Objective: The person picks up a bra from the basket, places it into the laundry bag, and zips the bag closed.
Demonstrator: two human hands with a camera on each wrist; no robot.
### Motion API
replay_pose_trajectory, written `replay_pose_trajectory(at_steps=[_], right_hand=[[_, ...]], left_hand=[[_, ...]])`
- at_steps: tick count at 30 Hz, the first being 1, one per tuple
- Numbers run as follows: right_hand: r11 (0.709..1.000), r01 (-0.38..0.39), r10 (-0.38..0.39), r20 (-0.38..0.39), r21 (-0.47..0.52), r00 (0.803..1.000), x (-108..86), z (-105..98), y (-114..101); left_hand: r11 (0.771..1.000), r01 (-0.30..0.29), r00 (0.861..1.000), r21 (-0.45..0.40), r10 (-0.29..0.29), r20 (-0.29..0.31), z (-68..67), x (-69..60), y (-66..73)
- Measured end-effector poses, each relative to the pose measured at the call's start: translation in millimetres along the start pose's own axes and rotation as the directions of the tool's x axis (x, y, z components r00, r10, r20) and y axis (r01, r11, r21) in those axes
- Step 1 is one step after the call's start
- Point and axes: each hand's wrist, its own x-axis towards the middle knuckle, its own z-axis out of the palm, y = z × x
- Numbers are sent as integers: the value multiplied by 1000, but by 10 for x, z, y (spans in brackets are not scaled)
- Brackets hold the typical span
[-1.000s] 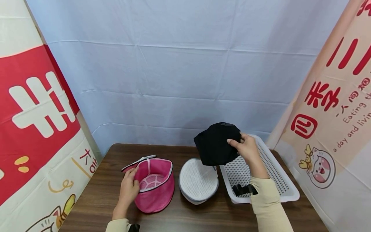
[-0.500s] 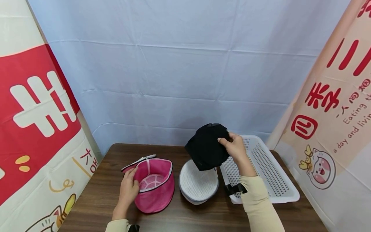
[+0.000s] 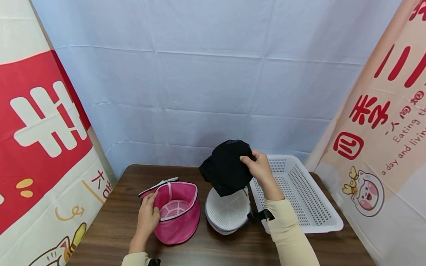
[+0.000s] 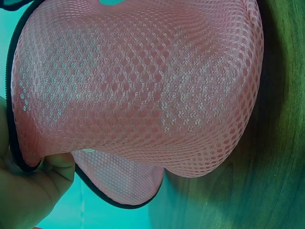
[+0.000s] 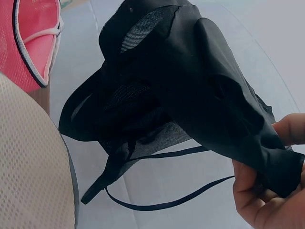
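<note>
My left hand (image 3: pixel 148 216) pinches the rim of a pink mesh laundry bag (image 3: pixel 179 231), which stands unzipped with its lid folded back. The left wrist view shows the thumb and a finger at the bag's black zip edge (image 4: pixel 10 95). In my right hand (image 3: pixel 261 170) hangs a black cloth garment (image 3: pixel 227 168), pinched by its right side. The right wrist view shows thin straps (image 5: pixel 167 205) and sheer panels on it. It is held above the back of a round white mesh laundry bag (image 3: pixel 227 214), partly covering it in the head view.
A white perforated plastic basket (image 3: pixel 327 225) stands at the table's right, partly behind my right forearm. The brown wooden table (image 3: pixel 110 225) reaches to a pale blue cloth backdrop (image 3: pixel 199 81). Printed cloths hang on both sides.
My right hand has carried the black garment leftward from over the basket's edge to above the white bag, towards the pink one. The left hand and the pink bag have stayed put.
</note>
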Motion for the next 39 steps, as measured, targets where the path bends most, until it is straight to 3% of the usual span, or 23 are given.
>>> replay_pose_trajectory(at_steps=[14, 23, 26, 35, 39], right_hand=[[999, 41, -42, 40, 21, 998, -14, 230, -67], [983, -2, -14, 86, 182, 996, -40, 425, -111], [976, -5, -17, 100, 216, 995, -47, 488, -121], [981, 46, -76, 155, 189, 985, -55, 648, -188], [982, 54, -89, 190, 178, 978, -155, 703, -331]], left_hand=[[1000, 20, 999, -4, -20, 37, -47, 15, 9], [996, 86, 994, -31, -83, 67, -55, 11, 13], [996, 84, 994, -37, -82, 68, -49, 5, 6], [998, 54, 998, -32, -52, 47, -42, 16, 7], [998, 47, 998, -30, -46, 48, -50, 14, 20]])
